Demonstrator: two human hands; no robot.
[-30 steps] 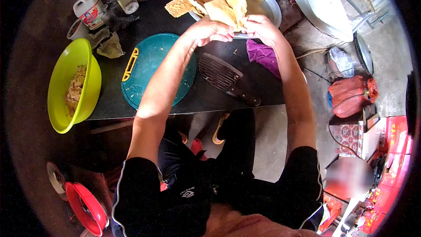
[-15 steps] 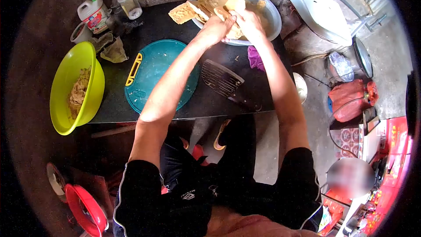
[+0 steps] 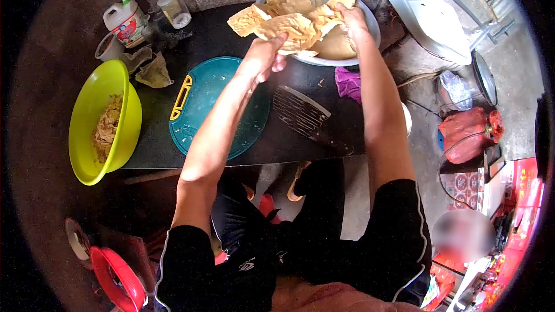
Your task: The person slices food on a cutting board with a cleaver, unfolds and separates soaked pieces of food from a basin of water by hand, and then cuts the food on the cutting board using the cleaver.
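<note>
Both hands hold a wrinkled yellow-tan sheet that looks like tofu skin [image 3: 292, 30], stretched out over a metal basin [image 3: 376, 29]. My left hand [image 3: 265, 58] is closed on its near left end, thumb on top. My right hand [image 3: 354, 20] grips its far right end above the basin's right side. Further tan sheets [image 3: 298, 3] lie in the basin in cloudy liquid, and one piece [image 3: 245, 20] sticks out over the left rim. A round teal cutting board [image 3: 222, 107] with a yellow handle lies below my left hand. Beside it rests a cleaver [image 3: 300, 112] with a streaked blade.
A lime-green bowl [image 3: 128, 121] with shredded tan pieces stands at the table's left end. Behind it are a white pump bottle [image 3: 124, 20], a clear plastic tub [image 3: 173, 8] and crumpled scraps [image 3: 153, 71]. A purple cloth [image 3: 348, 84] lies by my right forearm.
My hands were close together over the basin and have moved apart, left hand toward the near left, right hand to the right. The sheet between them is now spread wider.
</note>
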